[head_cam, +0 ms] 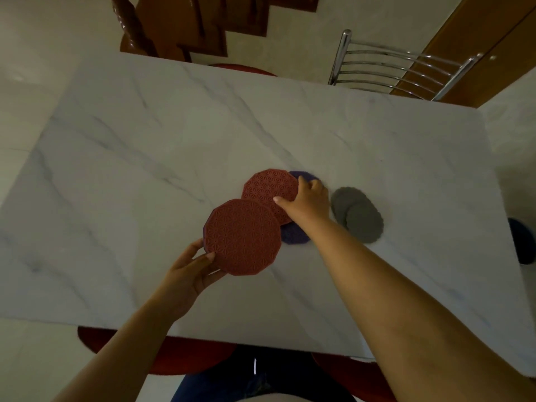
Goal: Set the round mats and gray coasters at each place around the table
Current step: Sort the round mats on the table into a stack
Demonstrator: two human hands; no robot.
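Near the middle of the marble worktop (145,134), the left hand (188,274) pinches a red round mat (243,236) by its near edge while the right hand (307,198) grips a second red mat (268,190) lying over purple mats (294,235), with overlapping gray coasters (358,214) just beside it toward the right edge and a metal chair (400,68) beyond the far edge.

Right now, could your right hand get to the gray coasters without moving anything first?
Probably yes. The right hand rests on the farther red mat, and the gray coasters lie just to its right on bare table, nothing between, though it's gripping that mat.
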